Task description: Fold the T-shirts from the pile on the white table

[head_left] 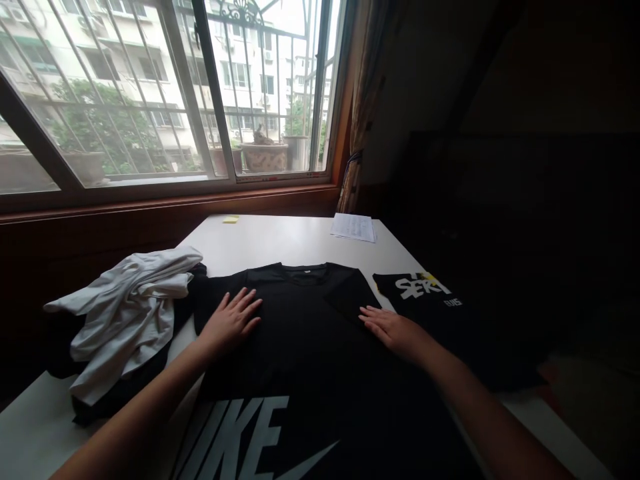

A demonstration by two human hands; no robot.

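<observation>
A black T-shirt with large white lettering lies spread on the white table, its collar toward the window. My left hand lies flat on the shirt's left shoulder, fingers spread, holding nothing. My right hand rests flat, fingers stretched out, on the right side, just beside a folded-in sleeve. Both hands press the cloth.
A crumpled white garment lies on dark cloth at the table's left. A folded black shirt with white print sits at the right. A paper sheet and a yellow note pad lie near the window.
</observation>
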